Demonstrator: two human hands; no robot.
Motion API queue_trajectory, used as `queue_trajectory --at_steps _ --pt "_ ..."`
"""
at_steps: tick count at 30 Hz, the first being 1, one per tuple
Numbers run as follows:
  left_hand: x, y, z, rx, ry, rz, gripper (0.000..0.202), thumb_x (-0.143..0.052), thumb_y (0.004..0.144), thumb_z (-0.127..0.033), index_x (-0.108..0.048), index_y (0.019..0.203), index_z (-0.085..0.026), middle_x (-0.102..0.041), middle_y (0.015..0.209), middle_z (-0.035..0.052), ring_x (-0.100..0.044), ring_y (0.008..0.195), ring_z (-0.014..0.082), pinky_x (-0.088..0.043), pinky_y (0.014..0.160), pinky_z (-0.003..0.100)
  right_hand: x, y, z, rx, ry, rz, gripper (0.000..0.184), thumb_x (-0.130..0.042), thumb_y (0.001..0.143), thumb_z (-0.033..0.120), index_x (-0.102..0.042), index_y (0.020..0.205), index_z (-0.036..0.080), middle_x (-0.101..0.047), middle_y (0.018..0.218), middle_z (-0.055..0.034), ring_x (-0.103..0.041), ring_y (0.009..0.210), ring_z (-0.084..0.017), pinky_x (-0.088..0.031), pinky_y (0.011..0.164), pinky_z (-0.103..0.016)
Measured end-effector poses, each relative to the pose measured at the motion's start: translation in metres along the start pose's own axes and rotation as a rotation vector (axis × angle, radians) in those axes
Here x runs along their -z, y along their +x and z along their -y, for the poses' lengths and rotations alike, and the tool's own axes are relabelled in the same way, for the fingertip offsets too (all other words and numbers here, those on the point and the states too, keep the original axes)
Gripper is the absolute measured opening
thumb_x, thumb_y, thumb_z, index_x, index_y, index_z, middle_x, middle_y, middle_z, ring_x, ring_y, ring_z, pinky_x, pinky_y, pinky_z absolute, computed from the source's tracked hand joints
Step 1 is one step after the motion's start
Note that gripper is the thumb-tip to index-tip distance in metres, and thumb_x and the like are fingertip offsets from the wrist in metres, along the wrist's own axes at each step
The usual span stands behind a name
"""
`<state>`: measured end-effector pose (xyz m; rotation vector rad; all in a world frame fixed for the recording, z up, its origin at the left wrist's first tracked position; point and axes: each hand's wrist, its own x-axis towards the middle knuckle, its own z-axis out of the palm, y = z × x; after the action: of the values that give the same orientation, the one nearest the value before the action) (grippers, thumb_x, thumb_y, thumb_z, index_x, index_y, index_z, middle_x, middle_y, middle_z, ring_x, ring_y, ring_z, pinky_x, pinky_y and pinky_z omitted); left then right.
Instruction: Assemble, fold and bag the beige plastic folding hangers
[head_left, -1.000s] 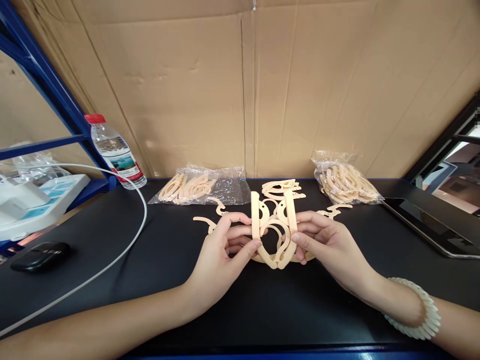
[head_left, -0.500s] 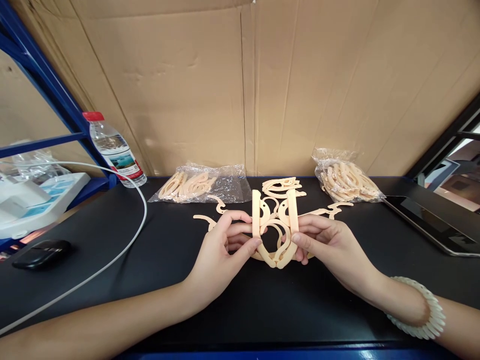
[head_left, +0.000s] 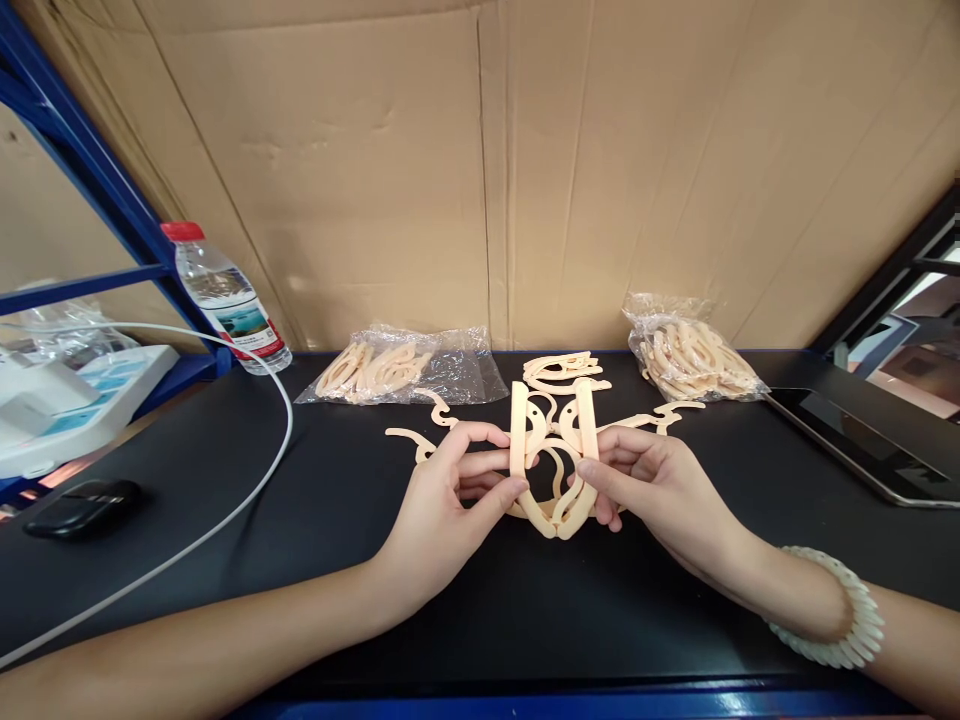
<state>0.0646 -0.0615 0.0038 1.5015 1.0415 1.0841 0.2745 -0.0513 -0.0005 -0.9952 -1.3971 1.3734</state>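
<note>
A beige plastic folding hanger [head_left: 519,420] is between my hands over the front middle of the table, its two arms folded up into a narrow U. My left hand [head_left: 450,510] pinches the left arm between thumb and fingers. On the right arm, my right hand [head_left: 660,490] has a similar grip, thumb in front and fingers behind. Just beyond lie unfolded beige hangers, with a hook [head_left: 439,408] showing on the left and an arm [head_left: 637,422] on the right; their middles are partly hidden. A small pile of folded hangers [head_left: 561,385] rests farther back.
Clear plastic bags with beige hangers lie at the back left [head_left: 469,370] and back right [head_left: 679,355]. A water bottle [head_left: 240,310], white cable [head_left: 289,430], black mouse [head_left: 82,507] and power strip [head_left: 150,375] are leftward. A tablet-like device [head_left: 862,445] lies right. Cardboard [head_left: 375,180] stands behind.
The hanger's left arm has come slightly toward the right one, so the gap between them is narrower. Both hands keep hold, and the view has shifted a little.
</note>
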Motion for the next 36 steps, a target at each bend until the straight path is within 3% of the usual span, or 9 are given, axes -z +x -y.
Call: queue_trajectory --at_steps 17,22,27,32,36 --pt "-0.0004 -0.0025 -0.0012 -0.051 0.038 0.007 0.023 -0.065 0.087 -0.022 -0.048 0.103 -0.023 -0.075 0.088 -0.0011 -0.073 0.085 0.0165 -0.059 0.075 0.026 -0.0008 -0.0015 0.0017 -0.021 -0.019 -0.023 0.034 -0.08 0.071 0.043 -0.06 0.072 0.015 -0.059 0.055 0.002 -0.051 0.043 -0.007 -0.044 0.041 -0.018" --pt "0.0001 -0.0029 -0.0008 -0.077 0.089 0.003 0.024 -0.067 0.086 -0.022 -0.055 0.107 -0.022 -0.073 0.102 0.002 -0.072 0.084 0.0157 -0.059 0.075 0.025 -0.0014 -0.0016 0.0017 -0.01 -0.012 -0.008 0.032 -0.079 0.074 0.042 -0.062 0.074 0.015 -0.06 0.056 0.0017 -0.052 0.043 -0.007 -0.045 0.042 -0.018" --pt "-0.001 -0.0031 -0.0011 -0.13 0.162 0.073 0.025 -0.065 0.086 -0.019 -0.065 0.11 -0.023 -0.072 0.106 0.0027 -0.072 0.081 0.0148 -0.06 0.074 0.024 -0.005 -0.0028 0.0034 -0.026 0.047 0.103 0.031 -0.081 0.071 0.041 -0.067 0.08 0.014 -0.068 0.068 -0.0032 -0.059 0.048 -0.01 -0.05 0.044 -0.021" --pt "-0.0013 -0.005 -0.0015 -0.122 0.145 0.065 0.026 -0.063 0.087 -0.02 -0.064 0.113 -0.025 -0.071 0.111 0.0026 -0.072 0.082 0.0145 -0.06 0.076 0.023 -0.0055 -0.0029 0.0035 -0.025 0.109 0.11 0.031 -0.084 0.068 0.037 -0.069 0.083 0.015 -0.069 0.067 -0.0019 -0.061 0.049 -0.011 -0.053 0.045 -0.021" --pt "-0.0008 -0.0051 -0.0006 -0.113 0.11 0.038 0.032 -0.064 0.086 -0.02 -0.062 0.117 -0.025 -0.069 0.116 0.0034 -0.072 0.082 0.0148 -0.061 0.074 0.024 -0.0035 -0.003 0.003 -0.019 0.084 0.115 0.026 -0.08 0.074 0.036 -0.069 0.086 0.015 -0.068 0.067 -0.0021 -0.061 0.05 -0.011 -0.054 0.047 -0.021"
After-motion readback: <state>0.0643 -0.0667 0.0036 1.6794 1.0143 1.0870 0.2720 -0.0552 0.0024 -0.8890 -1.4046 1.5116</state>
